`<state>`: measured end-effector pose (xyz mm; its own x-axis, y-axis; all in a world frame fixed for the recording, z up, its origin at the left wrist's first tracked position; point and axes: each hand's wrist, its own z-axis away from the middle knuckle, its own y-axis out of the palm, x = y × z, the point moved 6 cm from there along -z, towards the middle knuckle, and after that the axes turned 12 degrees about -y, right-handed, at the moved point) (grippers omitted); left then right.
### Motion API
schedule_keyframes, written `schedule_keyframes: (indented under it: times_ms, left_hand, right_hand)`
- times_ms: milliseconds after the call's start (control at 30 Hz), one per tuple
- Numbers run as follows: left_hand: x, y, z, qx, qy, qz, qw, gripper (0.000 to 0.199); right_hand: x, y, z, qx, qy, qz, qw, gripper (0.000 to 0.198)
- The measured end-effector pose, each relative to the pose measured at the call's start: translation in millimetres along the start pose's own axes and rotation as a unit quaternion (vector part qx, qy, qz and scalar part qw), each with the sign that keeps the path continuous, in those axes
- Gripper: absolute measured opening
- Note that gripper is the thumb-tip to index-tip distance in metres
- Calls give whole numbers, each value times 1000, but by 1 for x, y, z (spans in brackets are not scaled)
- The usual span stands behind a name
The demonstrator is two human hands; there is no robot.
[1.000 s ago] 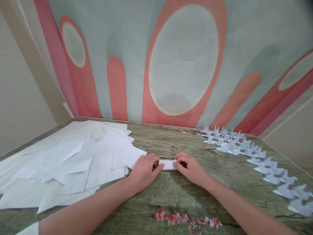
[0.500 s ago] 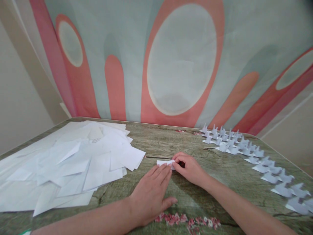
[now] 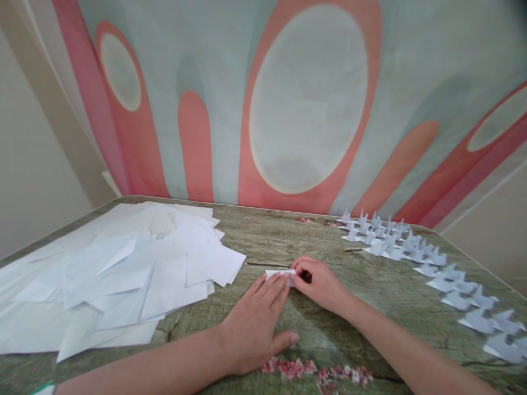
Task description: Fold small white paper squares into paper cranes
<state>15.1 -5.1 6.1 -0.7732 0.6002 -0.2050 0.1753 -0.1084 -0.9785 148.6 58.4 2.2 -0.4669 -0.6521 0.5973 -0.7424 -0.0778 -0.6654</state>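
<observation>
A small folded piece of white paper point(image 3: 275, 272) lies on the table between my hands, partly covered by fingers. My left hand point(image 3: 256, 321) is stretched flat, its fingertips pressing on the paper's near side and its thumb spread to the right. At the paper's right end, my right hand point(image 3: 319, 282) pinches the edge between thumb and fingers. How the paper is folded underneath is hidden by my left fingers.
A heap of loose white paper sheets point(image 3: 164, 291) covers the table's left side. Several folded paper figures point(image 3: 418, 253) stand in rows along the right edge. The wood-patterned table point(image 3: 263, 233) meets a painted backdrop point(image 3: 222, 109) behind.
Both hands keep nearly the same place on the paper. The whole view has shifted very slightly.
</observation>
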Motion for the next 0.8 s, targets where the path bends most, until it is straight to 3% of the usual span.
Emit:
schedule_keyframes:
  times_ms: [300, 533, 800]
  left_hand:
    - [1, 1, 0, -4, 3, 4, 1000, 73]
    - [1, 0, 0, 5, 0, 6, 1000, 74]
    - [2, 1, -1, -1, 10, 8, 1000, 74]
  right_hand:
    - [0, 0, 0, -4, -9, 20, 1000, 12]
    - [-4, 0, 1, 3, 26, 36, 999, 6]
    - [-5, 2, 1, 17, 19, 16, 1000, 13]
